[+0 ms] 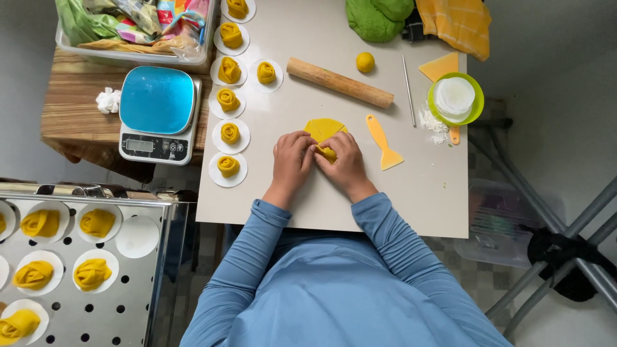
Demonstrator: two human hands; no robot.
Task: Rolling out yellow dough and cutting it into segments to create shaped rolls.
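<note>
The pale table [398, 199] fills the middle of the view, its near edge running just under the person's blue sleeves and its right edge dropping off beside grey metal legs at three o'clock. The broadest bare stretch of tabletop lies at four to five o'clock from the hands, between the wrists and the right edge; a narrower bare strip sits at seven o'clock. At eight o'clock, off the table, a perforated steel tray [122, 302] carries rolled yellow pieces on white paper rounds. A scale with a blue top [156, 109] stands on a wooden bench at ten o'clock, just beside the table's left edge. A wooden rolling pin [339, 82] lies tilted at twelve o'clock, well apart from the hands. A column of finished dough roses [229, 132] on paper rounds lines the left edge from nine to eleven o'clock. A green bowl [474, 109] of white rounds sits at two o'clock near the right edge. A yellow scraper [384, 142] lies just beside the right hand at three o'clock. The left hand [292, 160] and right hand [346, 162] meet fingertip to fingertip, pinching the near edge of the flat yellow dough sheet [323, 128] and curling it up.
</note>
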